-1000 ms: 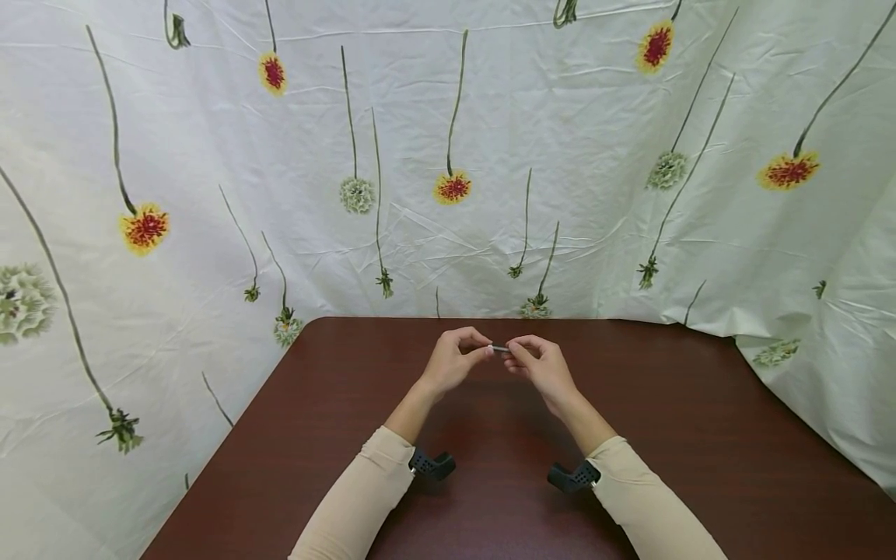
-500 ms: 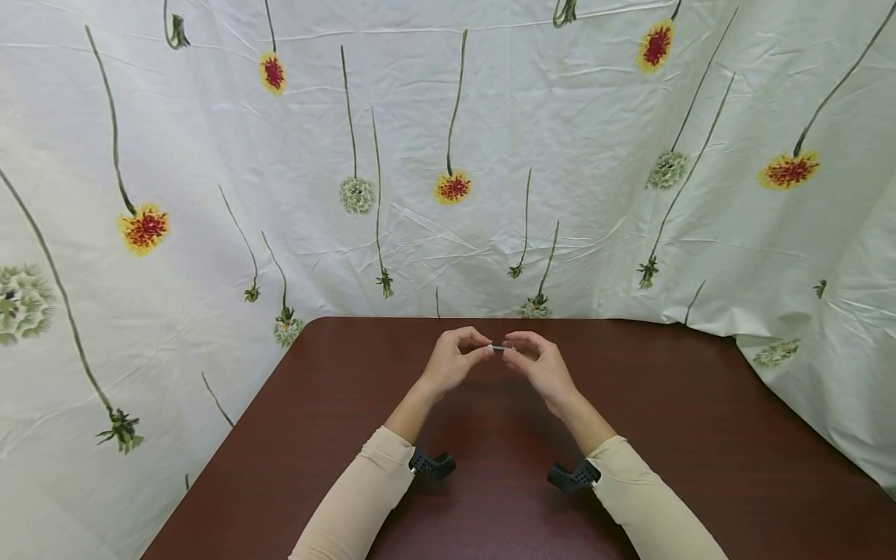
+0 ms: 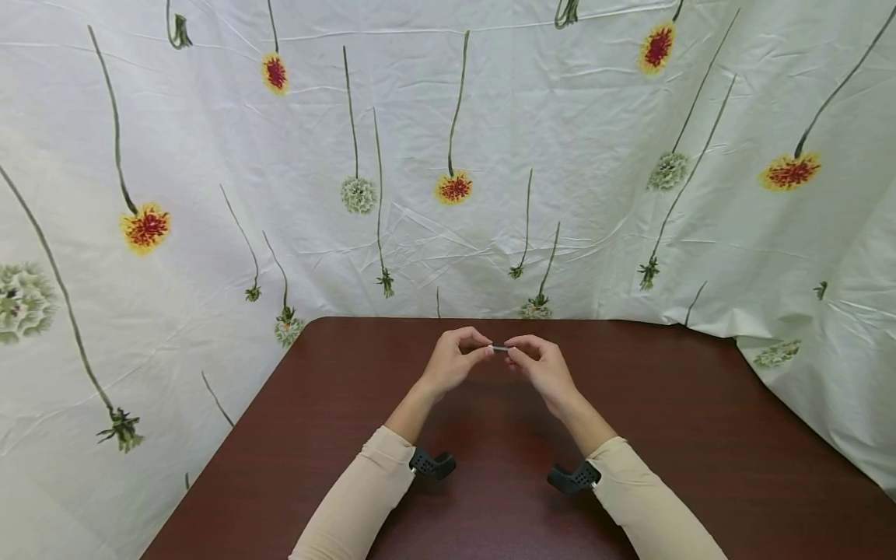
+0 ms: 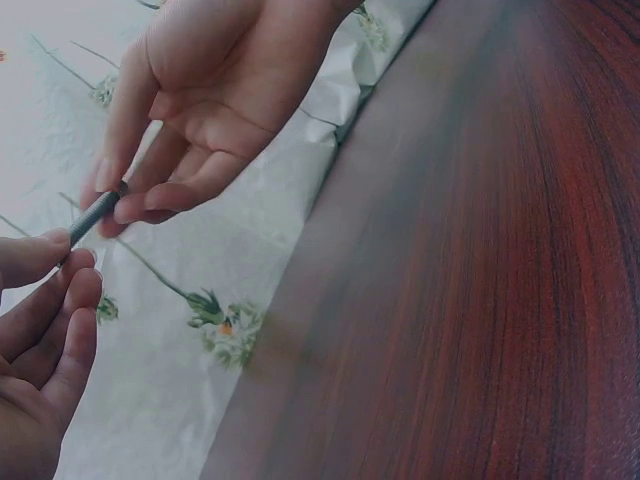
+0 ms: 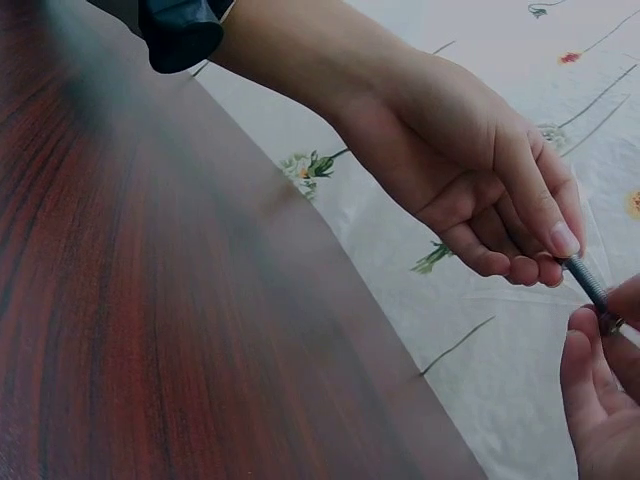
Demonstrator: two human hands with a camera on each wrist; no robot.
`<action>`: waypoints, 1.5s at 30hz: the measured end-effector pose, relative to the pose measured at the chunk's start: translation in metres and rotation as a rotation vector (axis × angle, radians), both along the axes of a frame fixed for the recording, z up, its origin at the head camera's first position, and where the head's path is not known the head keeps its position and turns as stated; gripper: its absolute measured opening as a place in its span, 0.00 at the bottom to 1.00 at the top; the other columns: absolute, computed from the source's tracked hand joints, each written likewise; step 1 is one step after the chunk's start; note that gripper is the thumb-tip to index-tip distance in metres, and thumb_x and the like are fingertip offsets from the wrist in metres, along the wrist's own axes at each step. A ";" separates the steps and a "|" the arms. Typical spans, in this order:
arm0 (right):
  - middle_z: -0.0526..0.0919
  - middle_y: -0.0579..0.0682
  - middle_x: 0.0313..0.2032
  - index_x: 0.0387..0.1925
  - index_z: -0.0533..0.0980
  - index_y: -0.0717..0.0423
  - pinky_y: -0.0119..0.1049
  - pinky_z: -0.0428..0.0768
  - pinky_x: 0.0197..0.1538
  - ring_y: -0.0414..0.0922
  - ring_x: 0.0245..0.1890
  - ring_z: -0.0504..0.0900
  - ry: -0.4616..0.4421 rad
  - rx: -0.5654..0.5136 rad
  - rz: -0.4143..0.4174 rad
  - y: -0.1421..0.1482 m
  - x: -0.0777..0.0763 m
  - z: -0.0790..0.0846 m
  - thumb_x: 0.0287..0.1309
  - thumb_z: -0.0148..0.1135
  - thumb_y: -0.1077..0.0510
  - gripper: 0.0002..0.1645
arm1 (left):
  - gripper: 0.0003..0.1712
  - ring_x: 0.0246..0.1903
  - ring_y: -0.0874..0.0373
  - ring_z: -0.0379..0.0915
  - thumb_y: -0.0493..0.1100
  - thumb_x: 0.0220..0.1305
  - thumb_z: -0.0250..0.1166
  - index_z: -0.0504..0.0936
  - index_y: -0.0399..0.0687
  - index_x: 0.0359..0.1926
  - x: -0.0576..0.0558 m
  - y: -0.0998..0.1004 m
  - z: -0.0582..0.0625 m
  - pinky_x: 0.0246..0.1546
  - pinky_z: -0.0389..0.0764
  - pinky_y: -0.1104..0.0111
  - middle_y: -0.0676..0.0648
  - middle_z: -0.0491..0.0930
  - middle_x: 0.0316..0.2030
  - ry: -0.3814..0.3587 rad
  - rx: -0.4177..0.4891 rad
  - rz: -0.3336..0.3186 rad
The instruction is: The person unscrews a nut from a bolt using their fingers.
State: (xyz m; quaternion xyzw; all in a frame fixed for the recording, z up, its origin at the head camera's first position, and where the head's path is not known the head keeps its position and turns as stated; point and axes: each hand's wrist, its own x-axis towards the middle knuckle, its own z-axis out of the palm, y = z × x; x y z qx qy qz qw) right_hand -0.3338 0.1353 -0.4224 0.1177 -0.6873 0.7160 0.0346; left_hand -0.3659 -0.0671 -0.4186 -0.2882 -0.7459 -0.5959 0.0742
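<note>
A slim grey threaded bolt (image 3: 500,348) is held up over the far part of the table, lying nearly level between both hands. My left hand (image 3: 448,365) pinches one end of it between thumb and index finger. At the other end, the thumb and fingertips of my right hand (image 3: 548,372) grip a small dark metal piece (image 5: 609,323) that looks like a nut on the bolt. Ridged thread shows along the bolt's middle in the right wrist view. Both its ends are partly covered by fingertips.
The dark red-brown wooden table (image 3: 336,467) extends below both forearms. Behind it and along the sides hangs a white cloth (image 3: 406,101) printed with flowers. A black wrist strap (image 3: 432,464) sits on the left wrist, another strap (image 3: 574,477) on the right.
My right thumb and index finger spread slightly apart half a second ago and have come together again at the bolt's end. The left hand stays in place.
</note>
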 end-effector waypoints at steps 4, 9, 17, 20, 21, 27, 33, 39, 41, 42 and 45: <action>0.81 0.61 0.52 0.55 0.78 0.72 0.51 0.79 0.57 0.58 0.54 0.81 0.056 0.045 0.011 0.000 0.002 0.001 0.68 0.63 0.71 0.15 | 0.05 0.38 0.42 0.85 0.31 0.65 0.71 0.87 0.38 0.42 -0.001 -0.001 -0.001 0.37 0.80 0.65 0.41 0.88 0.35 0.002 -0.012 0.012; 0.77 0.67 0.59 0.61 0.75 0.70 0.52 0.78 0.59 0.65 0.59 0.78 0.059 0.005 0.039 -0.002 0.002 0.002 0.70 0.63 0.69 0.20 | 0.05 0.36 0.49 0.85 0.31 0.66 0.71 0.87 0.37 0.42 0.002 -0.001 0.002 0.37 0.80 0.64 0.40 0.88 0.35 0.015 -0.020 0.012; 0.85 0.61 0.44 0.58 0.74 0.77 0.42 0.83 0.51 0.42 0.37 0.87 -0.033 -0.070 0.022 -0.002 -0.001 -0.001 0.78 0.56 0.61 0.20 | 0.05 0.36 0.51 0.85 0.32 0.65 0.72 0.87 0.38 0.42 -0.002 -0.001 -0.001 0.36 0.78 0.66 0.42 0.88 0.34 0.030 -0.018 0.012; 0.84 0.63 0.45 0.56 0.76 0.76 0.44 0.83 0.52 0.44 0.38 0.86 0.000 -0.022 0.016 -0.001 0.000 0.000 0.75 0.58 0.66 0.16 | 0.05 0.36 0.50 0.85 0.31 0.65 0.71 0.87 0.38 0.41 -0.002 -0.001 -0.001 0.36 0.78 0.66 0.40 0.88 0.34 0.024 -0.013 0.006; 0.83 0.64 0.46 0.55 0.77 0.75 0.46 0.83 0.53 0.45 0.39 0.86 0.015 -0.004 0.013 -0.001 0.000 0.000 0.74 0.59 0.67 0.15 | 0.05 0.36 0.49 0.85 0.30 0.65 0.71 0.87 0.38 0.42 -0.002 -0.001 -0.001 0.36 0.78 0.65 0.39 0.88 0.34 0.020 -0.011 0.004; 0.81 0.64 0.51 0.53 0.80 0.70 0.57 0.77 0.59 0.54 0.47 0.84 0.074 0.046 0.006 -0.001 -0.001 0.001 0.70 0.61 0.70 0.12 | 0.06 0.37 0.44 0.84 0.32 0.66 0.72 0.87 0.36 0.43 -0.001 -0.002 -0.001 0.40 0.82 0.49 0.34 0.87 0.36 -0.016 0.004 0.000; 0.80 0.66 0.53 0.53 0.81 0.69 0.46 0.81 0.56 0.50 0.49 0.84 0.106 0.046 -0.002 -0.002 -0.001 0.001 0.69 0.63 0.71 0.13 | 0.09 0.40 0.31 0.82 0.31 0.68 0.69 0.84 0.29 0.46 -0.002 -0.002 -0.002 0.40 0.84 0.56 0.31 0.86 0.36 -0.034 0.015 -0.018; 0.77 0.69 0.59 0.61 0.75 0.71 0.48 0.81 0.56 0.58 0.52 0.84 0.134 -0.010 0.039 0.000 0.001 0.000 0.69 0.63 0.70 0.21 | 0.09 0.40 0.25 0.80 0.27 0.69 0.66 0.81 0.21 0.46 0.008 -0.001 0.010 0.36 0.81 0.70 0.27 0.85 0.35 -0.027 0.007 -0.037; 0.78 0.67 0.60 0.63 0.73 0.70 0.49 0.81 0.56 0.57 0.51 0.85 0.119 -0.043 0.046 0.000 0.002 0.000 0.70 0.62 0.69 0.22 | 0.08 0.40 0.25 0.80 0.26 0.68 0.66 0.81 0.20 0.45 0.015 0.000 0.017 0.36 0.81 0.70 0.27 0.85 0.35 -0.028 0.008 -0.044; 0.78 0.66 0.60 0.64 0.73 0.70 0.47 0.81 0.55 0.56 0.50 0.86 0.106 -0.058 0.045 -0.001 0.002 0.000 0.72 0.61 0.68 0.22 | 0.08 0.40 0.25 0.81 0.26 0.68 0.66 0.81 0.20 0.45 0.019 0.000 0.020 0.36 0.81 0.69 0.27 0.85 0.35 -0.025 0.010 -0.043; 0.80 0.68 0.56 0.61 0.74 0.72 0.44 0.83 0.52 0.50 0.44 0.88 0.053 -0.089 0.030 -0.002 0.002 -0.001 0.75 0.59 0.63 0.20 | 0.07 0.40 0.25 0.81 0.26 0.68 0.66 0.82 0.22 0.44 0.026 0.000 0.026 0.36 0.81 0.68 0.28 0.85 0.35 -0.022 0.017 -0.040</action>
